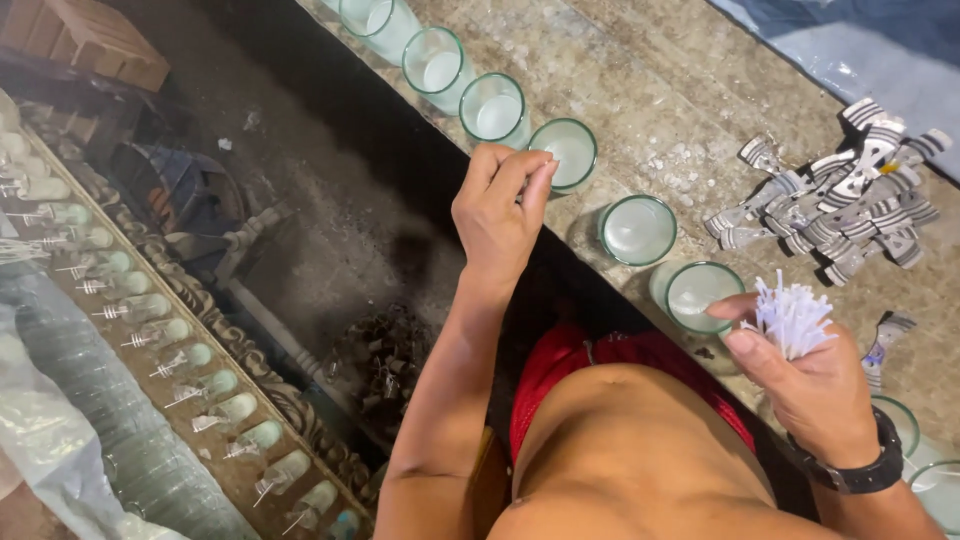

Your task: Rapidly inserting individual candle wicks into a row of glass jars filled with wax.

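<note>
From the head camera, looking down: my left hand (497, 212) is raised over the row of small clear glass cups filled with white wax (572, 152), fingertips pinched narrow together just at the rim of the fourth cup in the line. Whatever sits in that pinch is too thin to make out; I would guess a single wick, but I cannot tell. My right hand (815, 385), the one with the black wristband (862, 470), is closed around a bundle of thin white wicks (791, 316), their ends fanning upward above my thumb.

What could go wrong, as I judge it: the cups stand close to the table's near edge, so a careless brush of my left wrist could tip one off onto the dark floor below. My grip on the bundle looks loose at the top (the ends splay out), so a few could slip out and scatter among the cups.

Around me: a pile of silvery striped metal wick tabs (840, 205) lies on the rough stone tabletop (690, 70), well apart from the left hand and beyond the cups nearest my right. To my left, a long carved wooden rack (190, 300) holds another row of pale cups laid on their sides. Nothing stands between my pinched fingers and the cup beneath them.
</note>
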